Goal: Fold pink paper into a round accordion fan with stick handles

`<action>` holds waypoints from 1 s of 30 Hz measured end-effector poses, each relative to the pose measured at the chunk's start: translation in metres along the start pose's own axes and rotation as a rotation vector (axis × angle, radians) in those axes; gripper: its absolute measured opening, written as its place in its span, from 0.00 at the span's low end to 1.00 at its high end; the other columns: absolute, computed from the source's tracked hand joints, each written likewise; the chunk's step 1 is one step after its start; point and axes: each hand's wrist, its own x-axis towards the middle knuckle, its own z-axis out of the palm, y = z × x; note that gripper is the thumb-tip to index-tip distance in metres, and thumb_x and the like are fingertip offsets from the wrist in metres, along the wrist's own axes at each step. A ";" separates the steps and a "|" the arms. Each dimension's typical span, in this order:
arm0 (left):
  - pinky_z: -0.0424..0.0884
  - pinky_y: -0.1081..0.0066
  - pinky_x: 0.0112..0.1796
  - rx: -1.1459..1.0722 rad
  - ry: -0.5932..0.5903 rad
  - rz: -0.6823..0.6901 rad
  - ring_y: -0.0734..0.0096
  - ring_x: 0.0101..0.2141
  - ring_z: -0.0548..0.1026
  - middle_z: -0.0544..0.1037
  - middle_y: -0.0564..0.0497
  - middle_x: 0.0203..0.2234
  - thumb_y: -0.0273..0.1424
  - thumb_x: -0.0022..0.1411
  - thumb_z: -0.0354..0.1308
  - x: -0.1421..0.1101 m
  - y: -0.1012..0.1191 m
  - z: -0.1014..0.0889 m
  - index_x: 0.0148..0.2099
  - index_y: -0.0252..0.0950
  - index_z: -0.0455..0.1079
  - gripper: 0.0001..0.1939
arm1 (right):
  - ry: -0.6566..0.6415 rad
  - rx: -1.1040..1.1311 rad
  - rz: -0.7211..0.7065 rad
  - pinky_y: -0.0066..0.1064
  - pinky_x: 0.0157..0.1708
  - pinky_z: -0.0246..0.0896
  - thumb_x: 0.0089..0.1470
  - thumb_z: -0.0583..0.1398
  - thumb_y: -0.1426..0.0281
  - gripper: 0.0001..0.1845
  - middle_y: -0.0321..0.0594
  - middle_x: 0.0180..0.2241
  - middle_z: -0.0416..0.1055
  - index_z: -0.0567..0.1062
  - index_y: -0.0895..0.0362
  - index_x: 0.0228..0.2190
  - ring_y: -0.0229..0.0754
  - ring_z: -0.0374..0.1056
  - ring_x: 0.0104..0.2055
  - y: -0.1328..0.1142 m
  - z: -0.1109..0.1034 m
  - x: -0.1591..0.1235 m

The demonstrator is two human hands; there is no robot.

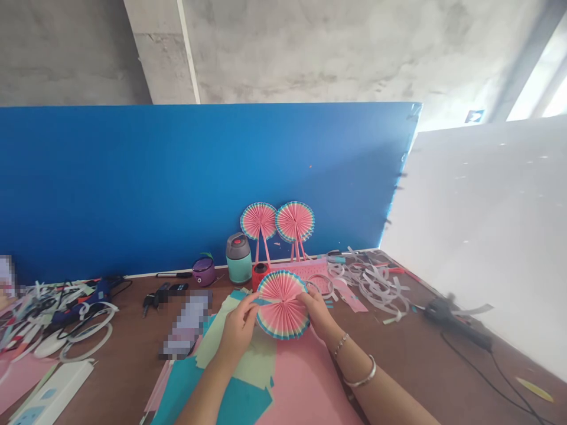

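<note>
A round pleated paper fan (283, 321), pink with a striped blue, yellow and white rim, is spread out in front of me above the paper sheets. A slit runs from its centre to the left edge. My left hand (239, 323) pinches the fan at that left edge, beside the slit. On the other side my right hand (318, 310) grips the right edge, thumb on the pleats. Beneath lie a pink sheet (305, 378), a pale green sheet (259, 360) and a teal sheet (234, 398).
Two finished-looking pleated fans (295, 221) lean on the blue partition (133, 183). Near them stand a teal flask (239, 260) and a purple pot (204, 271). Curled paper strips (376, 286) and a glue gun (458, 324) lie right; a power strip (57, 395) lies left.
</note>
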 end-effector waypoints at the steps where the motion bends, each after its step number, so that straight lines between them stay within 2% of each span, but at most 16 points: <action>1: 0.67 0.74 0.27 -0.012 0.004 -0.005 0.71 0.27 0.73 0.78 0.49 0.30 0.39 0.63 0.46 0.001 -0.001 0.000 0.52 0.38 0.66 0.19 | 0.000 -0.003 0.003 0.27 0.24 0.52 0.37 0.58 0.69 0.05 0.32 0.18 0.65 0.68 0.57 0.20 0.35 0.58 0.20 0.000 0.000 0.000; 4: 0.70 0.73 0.31 -0.030 0.022 -0.004 0.69 0.31 0.75 0.79 0.49 0.32 0.39 0.62 0.47 0.002 -0.007 0.000 0.45 0.38 0.69 0.16 | 0.002 -0.008 0.009 0.27 0.24 0.51 0.37 0.58 0.69 0.05 0.32 0.17 0.65 0.68 0.57 0.20 0.35 0.57 0.20 -0.002 0.000 -0.001; 7: 0.71 0.72 0.32 0.002 0.025 0.008 0.68 0.32 0.76 0.79 0.50 0.31 0.39 0.61 0.48 0.004 -0.010 -0.001 0.42 0.39 0.70 0.14 | 0.000 -0.008 0.012 0.26 0.23 0.49 0.36 0.58 0.69 0.05 0.32 0.16 0.64 0.68 0.58 0.20 0.34 0.56 0.19 -0.004 0.002 -0.002; 14: 0.71 0.72 0.34 0.033 -0.021 -0.019 0.67 0.34 0.77 0.80 0.49 0.34 0.40 0.62 0.47 0.003 -0.004 -0.005 0.44 0.39 0.68 0.14 | -0.012 0.010 0.009 0.26 0.22 0.50 0.35 0.58 0.69 0.05 0.32 0.17 0.64 0.68 0.58 0.20 0.35 0.57 0.20 -0.008 0.004 -0.005; 21: 0.68 0.74 0.30 0.165 0.000 0.077 0.71 0.27 0.73 0.77 0.51 0.26 0.38 0.63 0.44 0.003 -0.010 -0.005 0.38 0.39 0.69 0.14 | -0.012 0.000 0.006 0.25 0.21 0.48 0.35 0.59 0.69 0.06 0.31 0.16 0.63 0.67 0.58 0.20 0.33 0.55 0.19 -0.007 0.003 -0.005; 26: 0.63 0.75 0.25 0.307 0.027 0.113 0.71 0.23 0.70 0.72 0.54 0.21 0.37 0.65 0.41 0.001 -0.011 -0.005 0.39 0.39 0.66 0.14 | -0.003 -0.006 0.007 0.25 0.19 0.45 0.37 0.58 0.69 0.05 0.29 0.15 0.60 0.66 0.57 0.20 0.32 0.52 0.17 -0.006 0.005 -0.005; 30: 0.63 0.74 0.27 0.362 0.096 0.143 0.70 0.25 0.72 0.73 0.53 0.24 0.36 0.66 0.39 0.001 -0.015 -0.005 0.41 0.39 0.64 0.14 | 0.006 -0.010 0.010 0.25 0.17 0.42 0.37 0.58 0.69 0.05 0.28 0.14 0.56 0.65 0.56 0.20 0.31 0.48 0.16 -0.006 0.007 -0.007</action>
